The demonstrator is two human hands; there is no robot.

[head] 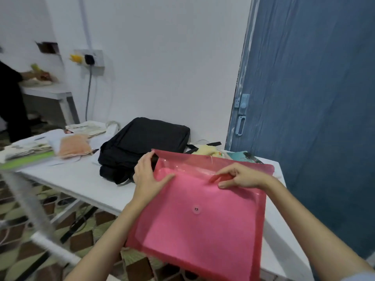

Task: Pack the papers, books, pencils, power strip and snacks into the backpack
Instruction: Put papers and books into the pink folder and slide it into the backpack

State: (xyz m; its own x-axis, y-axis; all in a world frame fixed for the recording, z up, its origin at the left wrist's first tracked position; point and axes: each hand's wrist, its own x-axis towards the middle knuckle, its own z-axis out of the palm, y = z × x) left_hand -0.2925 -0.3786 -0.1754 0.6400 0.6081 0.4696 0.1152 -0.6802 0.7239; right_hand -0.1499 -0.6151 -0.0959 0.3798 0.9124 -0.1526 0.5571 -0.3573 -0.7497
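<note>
I hold a translucent pink snap folder (pixel 200 216) over the near edge of the white table (pixel 81 179), its flap lifted. My left hand (pixel 149 177) grips the folder's upper left corner, thumb on the front. My right hand (pixel 241 176) pinches the front sheet at the folder's mouth, fingers slipped inside. The black backpack (pixel 142 145) lies flat on the table just behind the folder. Papers and booklets (pixel 30 149) lie at the table's left end beside an orange pouch (pixel 74 147). A yellow snack packet (pixel 205 150) and a teal book (pixel 241 156) peek out behind the folder.
A blue door (pixel 314 98) stands close on the right. A wall socket (pixel 89 59) with a plugged cable is on the far wall. Another person (pixel 12 102) stands at a second table at far left. A blurred white bar (pixel 30 209) crosses the lower left.
</note>
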